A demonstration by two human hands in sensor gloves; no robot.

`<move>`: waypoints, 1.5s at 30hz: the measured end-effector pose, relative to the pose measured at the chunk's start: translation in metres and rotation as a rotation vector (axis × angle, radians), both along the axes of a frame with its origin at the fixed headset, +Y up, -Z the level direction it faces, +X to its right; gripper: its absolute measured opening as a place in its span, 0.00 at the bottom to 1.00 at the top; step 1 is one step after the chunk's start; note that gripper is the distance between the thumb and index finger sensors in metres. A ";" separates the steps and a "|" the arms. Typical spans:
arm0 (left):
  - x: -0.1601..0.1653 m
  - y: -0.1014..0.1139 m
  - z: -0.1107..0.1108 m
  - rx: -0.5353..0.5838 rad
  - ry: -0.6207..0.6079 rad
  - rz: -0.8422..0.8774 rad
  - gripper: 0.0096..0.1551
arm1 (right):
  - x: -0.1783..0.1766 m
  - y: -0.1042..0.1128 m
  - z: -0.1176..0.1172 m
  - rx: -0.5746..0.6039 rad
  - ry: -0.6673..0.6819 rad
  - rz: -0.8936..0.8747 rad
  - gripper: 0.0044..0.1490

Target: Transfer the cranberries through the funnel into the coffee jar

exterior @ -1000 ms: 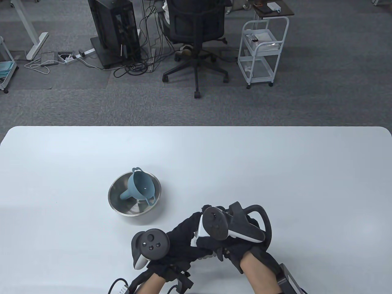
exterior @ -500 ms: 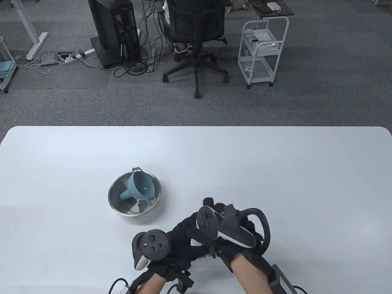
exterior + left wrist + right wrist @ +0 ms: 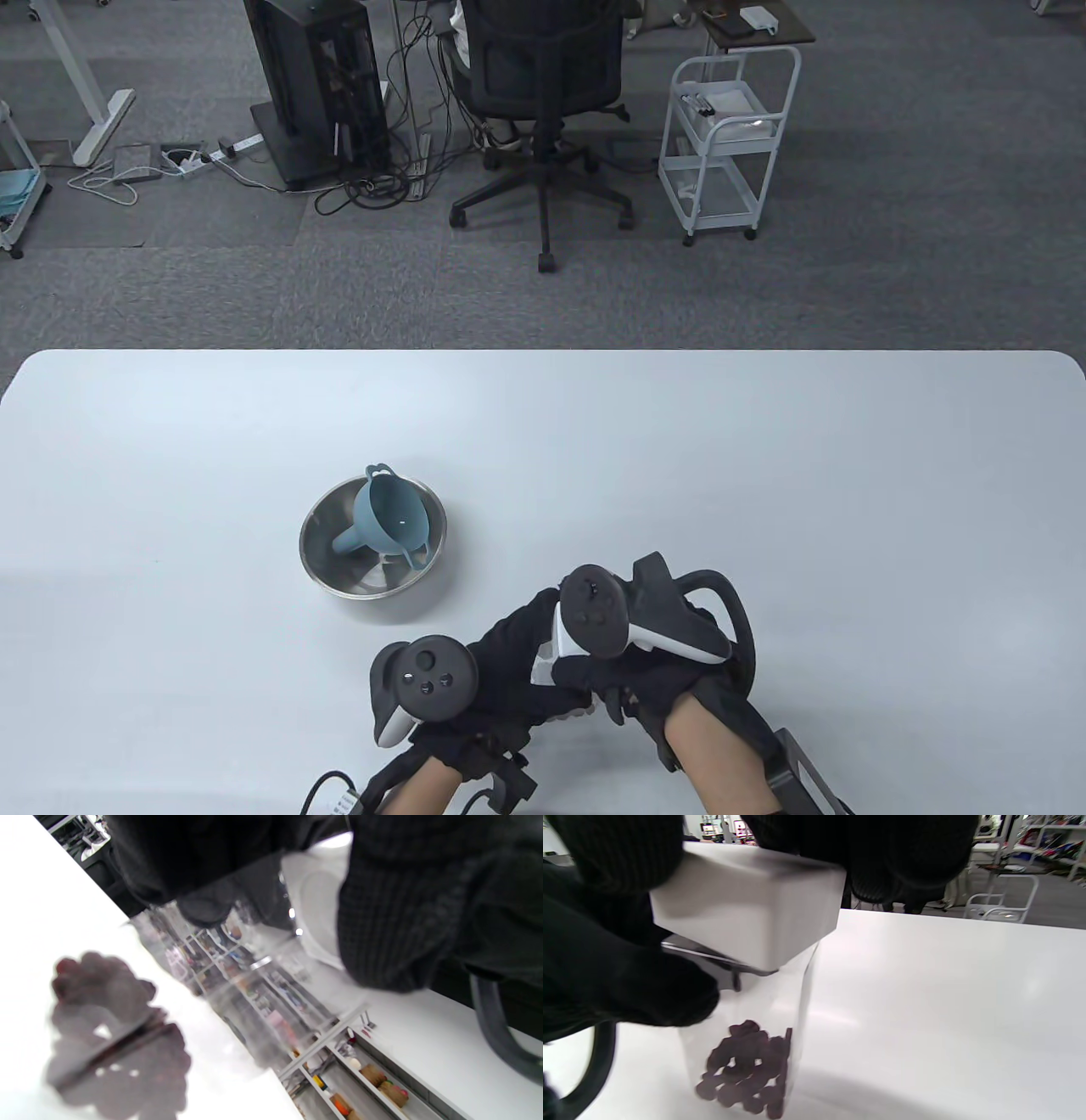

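Note:
A clear coffee jar [image 3: 772, 997] stands on the white table near the front edge, with dark red cranberries [image 3: 746, 1069] at its bottom. My left hand [image 3: 509, 662] grips the jar's body from the left. My right hand [image 3: 653, 679] grips the white square lid [image 3: 746, 904] on top of the jar from above. In the table view both hands hide the jar. The left wrist view shows the cranberries [image 3: 114, 1035] blurred through the glass. The blue funnel [image 3: 390, 514] lies tilted inside a steel bowl [image 3: 316, 543] to the upper left of the hands.
The white table [image 3: 764, 475] runs wide to the right and back. Beyond its far edge are grey carpet, an office chair [image 3: 539, 93] and a white trolley [image 3: 728, 136].
My right hand swung left and toward the front edge on the lid half a second ago, then came back right. My left hand shifted only slightly. The bowl and funnel did not move.

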State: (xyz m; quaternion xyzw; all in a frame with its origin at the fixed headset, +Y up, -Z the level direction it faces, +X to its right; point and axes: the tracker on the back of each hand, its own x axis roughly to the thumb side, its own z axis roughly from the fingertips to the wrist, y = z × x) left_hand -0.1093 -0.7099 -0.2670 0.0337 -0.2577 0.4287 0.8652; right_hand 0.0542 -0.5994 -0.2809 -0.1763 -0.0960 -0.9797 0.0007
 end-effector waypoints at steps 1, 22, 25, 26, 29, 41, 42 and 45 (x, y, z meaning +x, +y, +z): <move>0.000 0.001 0.001 0.008 0.004 -0.006 0.60 | -0.001 -0.001 -0.001 0.028 -0.035 0.018 0.59; -0.004 0.003 0.000 0.010 0.016 0.047 0.61 | 0.023 -0.002 0.002 -0.123 0.058 -0.198 0.56; -0.002 0.002 0.001 0.028 0.025 -0.008 0.60 | 0.019 -0.003 0.001 -0.017 0.063 -0.126 0.54; -0.001 0.002 0.001 0.024 0.025 -0.008 0.60 | 0.017 -0.003 0.001 -0.008 0.042 -0.109 0.54; 0.000 0.004 0.003 0.038 0.044 -0.017 0.60 | 0.010 -0.004 -0.001 0.076 -0.054 -0.064 0.58; -0.005 0.005 0.001 0.004 0.014 0.054 0.59 | 0.020 0.004 -0.001 0.016 -0.011 -0.188 0.64; -0.006 0.005 0.000 0.002 0.010 0.064 0.60 | 0.025 0.002 -0.002 -0.068 0.025 -0.250 0.63; -0.008 0.005 -0.001 -0.003 -0.010 0.098 0.59 | 0.032 -0.006 -0.003 -0.195 0.091 -0.318 0.61</move>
